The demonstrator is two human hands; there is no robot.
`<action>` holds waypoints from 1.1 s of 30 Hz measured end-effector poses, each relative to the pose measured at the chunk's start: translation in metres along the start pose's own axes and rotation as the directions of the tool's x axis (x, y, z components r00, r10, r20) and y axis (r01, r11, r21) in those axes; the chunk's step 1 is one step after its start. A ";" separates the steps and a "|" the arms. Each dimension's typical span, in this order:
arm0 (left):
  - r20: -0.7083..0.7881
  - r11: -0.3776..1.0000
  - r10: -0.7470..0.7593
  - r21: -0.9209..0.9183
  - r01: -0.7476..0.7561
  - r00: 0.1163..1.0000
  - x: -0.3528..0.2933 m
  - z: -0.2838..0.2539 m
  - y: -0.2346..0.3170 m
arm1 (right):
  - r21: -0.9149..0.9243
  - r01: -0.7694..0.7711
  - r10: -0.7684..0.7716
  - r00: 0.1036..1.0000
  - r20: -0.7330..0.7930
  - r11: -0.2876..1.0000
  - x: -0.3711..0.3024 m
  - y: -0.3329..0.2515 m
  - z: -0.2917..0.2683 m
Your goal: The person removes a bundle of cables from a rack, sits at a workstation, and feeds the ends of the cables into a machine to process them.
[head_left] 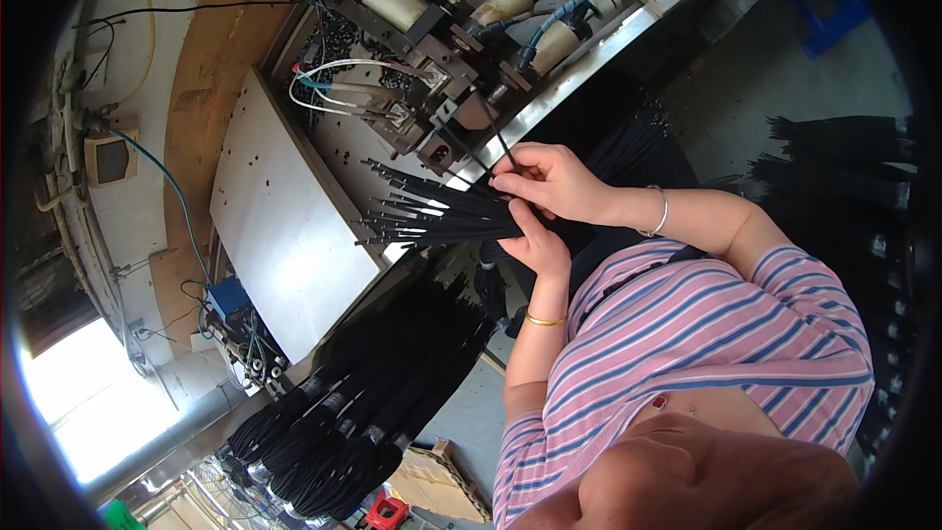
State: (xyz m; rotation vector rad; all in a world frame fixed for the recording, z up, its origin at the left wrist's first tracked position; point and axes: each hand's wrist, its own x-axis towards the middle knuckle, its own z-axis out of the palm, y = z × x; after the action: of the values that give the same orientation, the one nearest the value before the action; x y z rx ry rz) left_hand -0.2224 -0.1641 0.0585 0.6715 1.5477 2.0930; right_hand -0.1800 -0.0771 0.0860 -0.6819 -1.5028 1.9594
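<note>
A bundle of thin black cords (432, 214) fans out to the left from my hands, the cord ends tipped with small light and dark bits. My left hand (538, 240), with a gold bangle at the wrist, is closed around the bundle from the near side. Above it, my right hand (549, 182) pinches a single black cord (505, 147), which runs up to the front of a machine (461, 88). The fingertips of both hands are close together, partly hiding the bundle. Metal blocks, cylinders and thin white hoses make up the machine.
A pale worktop (289, 216) with scattered black bits lies left of the machine. Large tied bundles of black cords (343, 422) hang at the lower left. More black cords (844, 147) lie at the right, below a blue crate (826, 0). A metal table edge (579, 69) borders the machine.
</note>
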 end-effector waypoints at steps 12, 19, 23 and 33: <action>0.014 0.999 0.019 0.036 -0.020 1.000 0.014 -0.003 -0.002 | 0.172 -0.144 0.139 0.989 0.043 0.974 0.015 -0.010 0.003; 0.008 1.000 0.003 -0.014 -0.003 1.000 0.016 -0.002 -0.004 | 0.166 -0.170 0.162 0.985 0.057 0.971 0.017 -0.010 0.001; -0.016 1.000 -0.002 -0.001 0.002 1.000 0.015 0.000 -0.005 | 0.093 -0.206 0.191 0.970 0.153 0.974 0.019 -0.013 -0.001; 0.014 0.998 0.049 0.049 -0.050 0.999 0.004 -0.004 -0.011 | 0.098 -0.106 0.107 0.994 0.004 0.989 0.003 -0.007 -0.002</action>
State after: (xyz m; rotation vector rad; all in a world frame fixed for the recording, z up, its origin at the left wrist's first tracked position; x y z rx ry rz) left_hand -0.2276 -0.1613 0.0478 0.7464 1.5961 2.0881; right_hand -0.1797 -0.0726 0.0920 -0.7341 -1.3846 2.0971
